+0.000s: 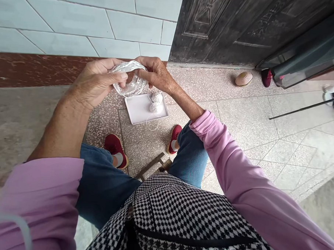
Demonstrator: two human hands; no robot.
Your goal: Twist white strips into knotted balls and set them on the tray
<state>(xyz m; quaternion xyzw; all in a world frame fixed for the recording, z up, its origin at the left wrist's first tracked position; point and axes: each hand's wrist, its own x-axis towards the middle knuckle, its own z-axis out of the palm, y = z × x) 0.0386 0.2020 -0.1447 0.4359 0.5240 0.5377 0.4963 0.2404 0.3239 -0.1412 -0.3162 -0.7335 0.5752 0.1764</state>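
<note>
A coil of shiny white cord (132,87) is held up in the air in front of me, above the floor. My left hand (98,79) grips its left side, thumb pressed over the strands. On the coil's upper right side, my right hand (155,73) is closed with thumb and fingers around the strands. Below the coil, a shallow white tray (137,110) lies on the floor. Two balls of white yarn sit at its right side, the nearer yarn ball (156,108) in front of the other. A loose strand loops from them over the tray's near edge.
A pale tiled wall (77,19) and a dark carved door (229,24) stand ahead. My red shoes (114,146) are on the speckled floor, with a wooden stool (154,165) beneath me. A pink slipper-like object (243,79) and a thin dark rod (308,108) are to the right.
</note>
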